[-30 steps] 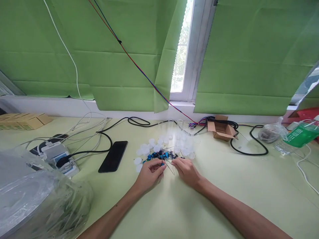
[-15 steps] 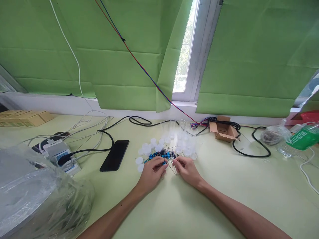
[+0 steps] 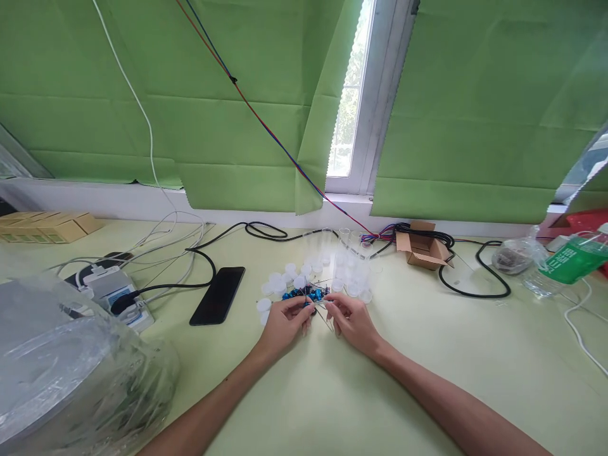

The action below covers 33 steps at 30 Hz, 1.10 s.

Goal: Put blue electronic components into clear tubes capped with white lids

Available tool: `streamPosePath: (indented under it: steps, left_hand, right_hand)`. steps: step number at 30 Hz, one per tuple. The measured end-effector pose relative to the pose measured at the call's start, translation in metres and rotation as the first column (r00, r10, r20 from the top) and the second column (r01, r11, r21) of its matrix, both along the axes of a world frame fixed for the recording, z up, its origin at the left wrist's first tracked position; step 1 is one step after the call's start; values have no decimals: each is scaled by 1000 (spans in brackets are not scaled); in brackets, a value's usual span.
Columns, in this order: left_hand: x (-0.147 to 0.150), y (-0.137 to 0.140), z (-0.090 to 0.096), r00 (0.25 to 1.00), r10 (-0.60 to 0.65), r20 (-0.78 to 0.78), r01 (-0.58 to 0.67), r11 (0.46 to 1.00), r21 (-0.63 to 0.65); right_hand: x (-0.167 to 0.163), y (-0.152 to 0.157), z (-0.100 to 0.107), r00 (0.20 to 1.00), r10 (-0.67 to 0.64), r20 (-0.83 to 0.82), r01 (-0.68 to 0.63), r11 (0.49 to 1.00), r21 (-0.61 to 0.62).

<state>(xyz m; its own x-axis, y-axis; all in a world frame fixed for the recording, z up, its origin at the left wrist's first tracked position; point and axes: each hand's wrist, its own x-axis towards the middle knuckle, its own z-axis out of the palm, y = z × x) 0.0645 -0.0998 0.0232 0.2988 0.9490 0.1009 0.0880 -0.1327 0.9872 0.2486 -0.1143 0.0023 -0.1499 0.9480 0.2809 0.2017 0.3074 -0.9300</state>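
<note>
"One small blue leaded component [image 3: 306, 305] is seen; where is it held?"

"At the fingertips of the left hand [image 3: 286, 320]. It is pinched between thumb and forefinger, just on the near side of the pile of blue components [image 3: 314, 294]."

"How is its long axis laid?"

"The body is too small and too covered to be read. Thin wire leads [image 3: 325, 320] are seen slanting toward the person and to the right, across the gap between the hands, though it cannot be told which part they belong to."

"And the right hand [image 3: 354, 320]?"

"Its thumb and forefinger are set close together, about level with the left fingertips; whether a lead is gripped cannot be told. The component is nearer the left hand, with a narrow gap to the right."

"Farther out?"

"White plastic caps [image 3: 263, 305] are scattered left of the pile, clear plastic tubes [image 3: 342, 258] are grouped beyond it, and a black smartphone [image 3: 217, 296] is laid well to the left."
</note>
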Motion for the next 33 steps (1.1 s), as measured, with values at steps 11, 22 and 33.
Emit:
streamPosePath:
  steps: [11, 22, 33]
  left_hand:
    - [-3, 5, 2, 993, -21, 117, 33, 995, -96]
    - [-3, 0, 8, 999, -38, 11, 38, 999, -26]
    - [-2, 1, -4, 996, 3, -84, 2, 999, 53]
  right_hand:
    - [1, 3, -10, 984, -132, 121, 94, 956, 278]
    - [1, 1, -11, 965, -164, 206, 60, 899, 434]
    - [1, 1, -5, 974, -153, 166, 94, 944, 317]
